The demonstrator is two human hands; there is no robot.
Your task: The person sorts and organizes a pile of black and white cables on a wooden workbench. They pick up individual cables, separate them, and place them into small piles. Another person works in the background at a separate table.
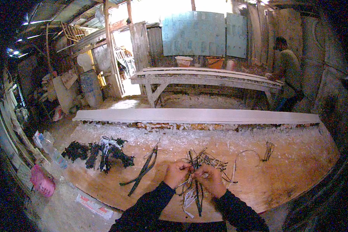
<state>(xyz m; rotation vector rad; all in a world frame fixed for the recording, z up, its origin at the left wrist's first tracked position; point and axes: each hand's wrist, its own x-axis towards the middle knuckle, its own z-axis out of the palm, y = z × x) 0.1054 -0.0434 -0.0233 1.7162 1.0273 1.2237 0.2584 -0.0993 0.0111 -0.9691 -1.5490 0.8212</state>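
Note:
Near the front edge of the wooden table (259, 185), my left hand (177, 174) and my right hand (209, 178) meet over a loose bundle of thin black and white strips (189, 199). Both hands are closed, with fingertips pinching the strips at mid-length. Strip ends fan out beyond my fingers and hang back toward me. The exact pinch point is partly covered by the fingers. Left of my left hand lies a long black strip, folded double (143, 170). Farther left sit several clumps of short black strips (75, 150), one mixed with white strips (111, 144).
A long white moulding (197, 115) runs along the table's far edge, with white residue before it. Thin dark wire (268, 150) lies at right. Left of the table are a clear bottle (54, 150) and pink bag (42, 181). A person (288, 73) stands at another bench (205, 78).

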